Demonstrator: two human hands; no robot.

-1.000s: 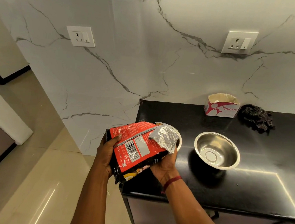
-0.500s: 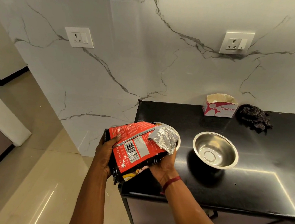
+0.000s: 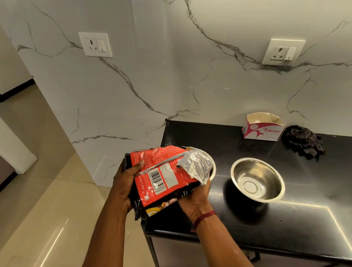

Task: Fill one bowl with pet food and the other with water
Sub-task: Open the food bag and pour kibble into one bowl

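Note:
A red and black pet food bag (image 3: 158, 178) is held tilted over the left end of the black counter (image 3: 290, 224). My left hand (image 3: 125, 184) grips its lower left side, thumb on the front. My right hand (image 3: 196, 199) holds the bag from underneath on the right. The bag's silver foil mouth (image 3: 195, 167) points into a steel bowl (image 3: 211, 164), which the bag mostly hides. A second steel bowl (image 3: 257, 180) stands empty to the right on the counter.
A white and pink tissue box (image 3: 262, 128) and a dark checked cloth (image 3: 303, 141) lie at the back of the counter by the marble wall. Two wall sockets (image 3: 95, 44) sit above. The counter ends at the left, with tiled floor (image 3: 46, 218) below.

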